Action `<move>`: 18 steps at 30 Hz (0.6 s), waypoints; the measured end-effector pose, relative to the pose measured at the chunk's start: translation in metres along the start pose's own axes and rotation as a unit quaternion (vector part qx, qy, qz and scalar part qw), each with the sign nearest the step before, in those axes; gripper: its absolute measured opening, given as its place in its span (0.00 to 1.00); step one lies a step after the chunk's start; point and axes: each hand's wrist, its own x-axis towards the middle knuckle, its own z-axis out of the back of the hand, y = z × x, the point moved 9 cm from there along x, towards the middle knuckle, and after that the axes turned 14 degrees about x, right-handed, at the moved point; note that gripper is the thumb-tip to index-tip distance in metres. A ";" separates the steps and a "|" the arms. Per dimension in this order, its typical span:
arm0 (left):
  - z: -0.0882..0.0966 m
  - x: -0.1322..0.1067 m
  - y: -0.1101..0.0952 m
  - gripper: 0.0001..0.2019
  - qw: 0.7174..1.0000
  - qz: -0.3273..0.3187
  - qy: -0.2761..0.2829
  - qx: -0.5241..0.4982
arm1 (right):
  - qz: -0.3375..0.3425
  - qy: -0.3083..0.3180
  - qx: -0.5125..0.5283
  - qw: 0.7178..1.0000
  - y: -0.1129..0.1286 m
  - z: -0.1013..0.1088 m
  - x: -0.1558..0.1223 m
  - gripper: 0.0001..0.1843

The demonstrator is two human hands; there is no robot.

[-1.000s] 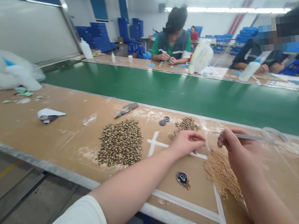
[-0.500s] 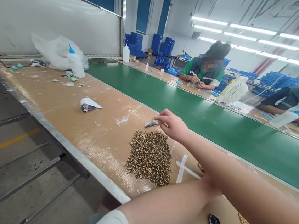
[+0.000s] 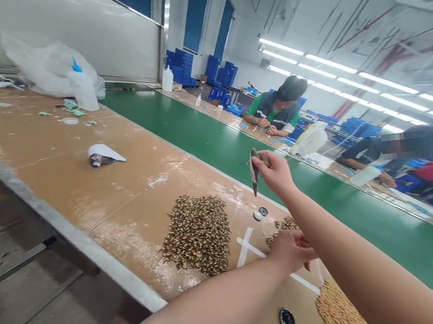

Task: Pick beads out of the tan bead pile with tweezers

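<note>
My right hand [image 3: 275, 171] is raised above the brown worktable [image 3: 65, 162], closed on a small grey metal tool [image 3: 254, 171] that points down. My left hand [image 3: 293, 249] rests low over the white tape cross [image 3: 248, 245], fingers curled together; what they hold is hidden. A large heap of small dark beads [image 3: 199, 234] lies to the left of the cross. A smaller heap [image 3: 283, 225] sits behind my left hand. A pile of tan pieces [image 3: 335, 312] lies at the lower right, with a black round cap [image 3: 287, 321] beside it.
Two small round discs [image 3: 260, 213] lie near the green conveyor belt [image 3: 320, 187]. A crumpled paper [image 3: 103, 155], a white bottle [image 3: 83, 88] and a plastic bag [image 3: 44, 66] sit further left. Other people work across the belt beside a white fan [image 3: 309, 139].
My right hand reached left to the grey tool lying past the bead heap, took it up and now holds it raised over the table. The view swung left.
</note>
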 end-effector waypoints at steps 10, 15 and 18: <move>0.000 -0.005 -0.029 0.23 0.997 -0.065 0.008 -0.049 | -0.102 -0.307 0.093 0.942 -0.055 0.198 -0.240 0.18; -0.011 -0.012 -0.033 0.19 0.996 -0.078 0.052 -0.015 | -0.056 -0.195 0.031 0.979 -0.050 0.176 -0.290 0.09; -0.015 -0.014 -0.031 0.17 0.994 -0.079 0.068 0.013 | -0.014 -0.130 0.016 0.991 -0.037 0.169 -0.290 0.06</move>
